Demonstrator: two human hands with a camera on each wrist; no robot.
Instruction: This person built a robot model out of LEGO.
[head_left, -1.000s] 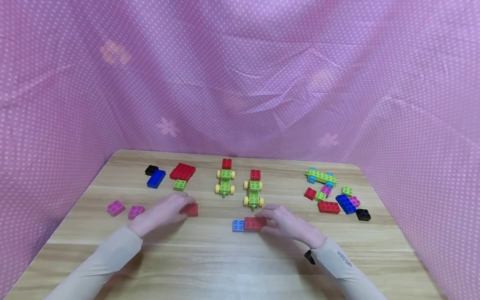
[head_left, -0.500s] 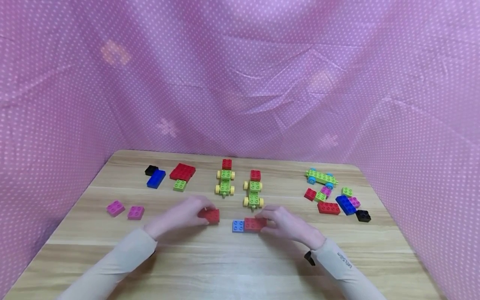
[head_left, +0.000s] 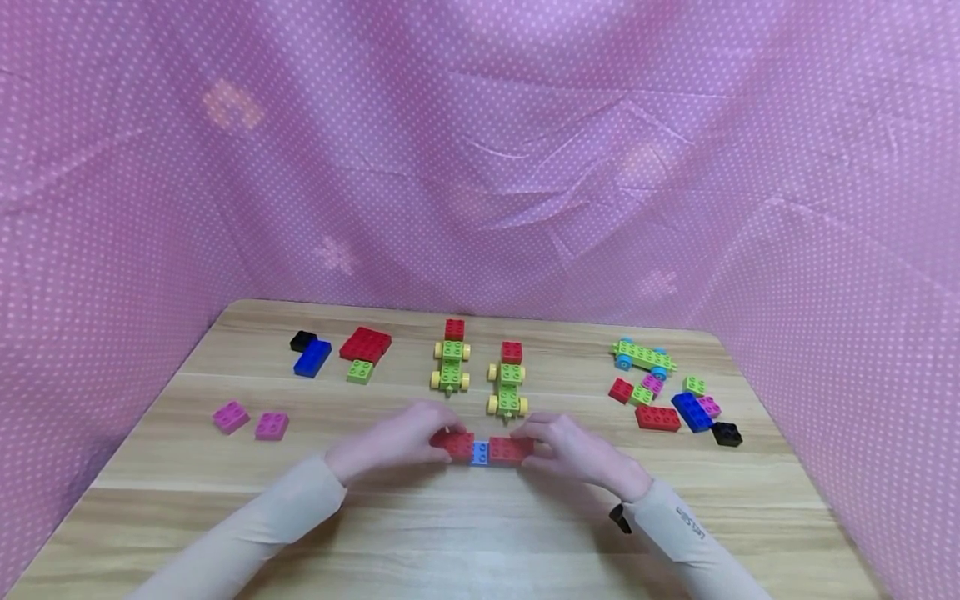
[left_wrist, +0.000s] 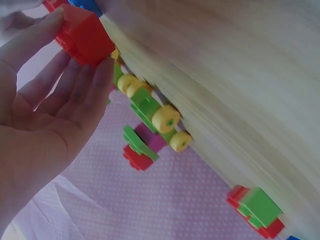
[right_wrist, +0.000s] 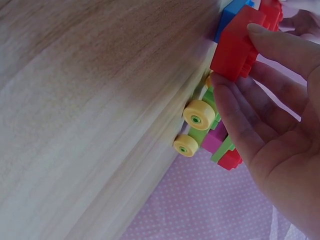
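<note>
As the head view shows, the left hand grips a small red plastic studded brick at its fingertips, pressed against the near side of a light blue plastic brick. The right hand holds a wider red plastic brick on the blue one's far side. Row of three now touching on the pale wooden table; whether the studs have locked, cannot tell.

Left wrist view: thumb and fingers curled round the red brick; a green plastic wheeled chassis with yellow wheels lies just beyond the fingertips.

Right wrist view: fingers clamp the wider brick, blue brick just past it.

Judgement: joining nearly done; loose bricks well apart remain unused.
</note>
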